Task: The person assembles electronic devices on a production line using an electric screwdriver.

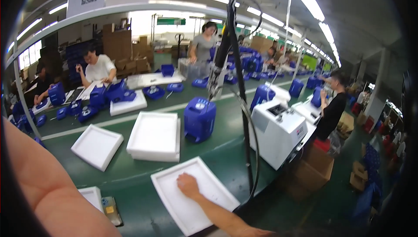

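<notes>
On near side of green bench (138,189): white foam tray (180,204), long axis far-left to near-right. Right hand (189,186) inside rim, nearer; left hand (25,163) well apart, leftward, fingers out of frame. Both grips: cannot tell.

Right hand (188,185) was in the near tray (174,198) on the bench (137,184), phone (111,211) to its left, tray stack (152,132) behind, single tray (98,147) left of that, case (199,121) just right of the stack, then machine (278,132) farther right, carton (315,167) below the machine's right side.
</notes>
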Available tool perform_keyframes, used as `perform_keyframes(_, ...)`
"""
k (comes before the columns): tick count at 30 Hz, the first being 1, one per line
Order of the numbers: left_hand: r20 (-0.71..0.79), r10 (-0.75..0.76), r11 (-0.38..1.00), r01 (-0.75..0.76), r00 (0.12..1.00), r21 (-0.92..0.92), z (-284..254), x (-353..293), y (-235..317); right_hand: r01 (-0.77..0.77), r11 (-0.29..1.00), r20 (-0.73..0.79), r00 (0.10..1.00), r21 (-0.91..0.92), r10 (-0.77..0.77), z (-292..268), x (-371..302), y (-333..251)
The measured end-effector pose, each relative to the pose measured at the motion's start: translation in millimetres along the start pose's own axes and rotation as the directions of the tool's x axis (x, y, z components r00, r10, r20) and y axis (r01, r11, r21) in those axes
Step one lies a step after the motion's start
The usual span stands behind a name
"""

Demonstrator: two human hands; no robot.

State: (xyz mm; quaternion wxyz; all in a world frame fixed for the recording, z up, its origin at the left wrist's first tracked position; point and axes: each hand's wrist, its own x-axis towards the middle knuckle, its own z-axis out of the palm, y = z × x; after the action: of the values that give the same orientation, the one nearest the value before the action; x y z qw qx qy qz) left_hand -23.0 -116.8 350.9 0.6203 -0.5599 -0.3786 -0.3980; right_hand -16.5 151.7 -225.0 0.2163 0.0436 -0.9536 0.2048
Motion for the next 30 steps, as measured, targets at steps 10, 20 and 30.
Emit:
perform_keyframes(10,0.231,-0.267,0.959,0.281,0.936,-0.029,32,-99,25,-0.032,0.979,-0.126,0.99,0.201,0.058,-26,4,-18)
perform_keyframes(20,0.2,-0.34,0.94,0.336,0.919,0.051,52,-135,51,-0.023,0.973,-0.108,0.993,0.228,0.049,-20,-15,-27)
perform_keyframes(30,0.335,-0.588,0.808,0.555,0.736,0.199,39,-219,116,0.008,0.98,-0.122,0.992,0.2,0.017,-26,10,-27)
